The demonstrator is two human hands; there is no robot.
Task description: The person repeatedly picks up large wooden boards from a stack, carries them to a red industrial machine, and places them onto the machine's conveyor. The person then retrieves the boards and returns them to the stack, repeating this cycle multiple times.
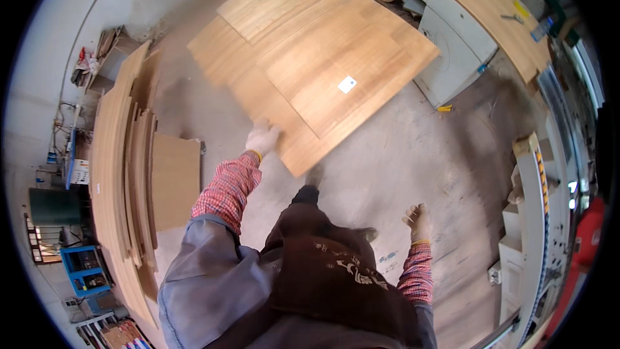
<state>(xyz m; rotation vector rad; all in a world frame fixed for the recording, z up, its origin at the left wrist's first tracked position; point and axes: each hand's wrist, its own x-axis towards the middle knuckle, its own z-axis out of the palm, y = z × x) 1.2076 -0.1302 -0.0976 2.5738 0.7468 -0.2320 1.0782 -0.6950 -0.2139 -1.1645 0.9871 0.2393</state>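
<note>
A broad light-brown wooden panel (374,45) with a small white label (347,84) fills the upper middle, its near corner pointing toward me. Other board surfaces and seams show at its far left side, and I cannot tell if these are separate pieces. My left hand (263,136), in a pale glove, is closed on the panel's near left edge; some of its fingers are hidden. Low on the right, my right hand (418,221), also gloved, hangs away from the panel. Its fingers are loosely bent and apart, with nothing in them.
Tall boards (119,155) lean along the left wall, beside a brown sheet (175,181). At the upper right stands a white cabinet (452,45) next to a wooden worktop (491,19) with tools. A white machine frame (533,220) runs down the right side.
</note>
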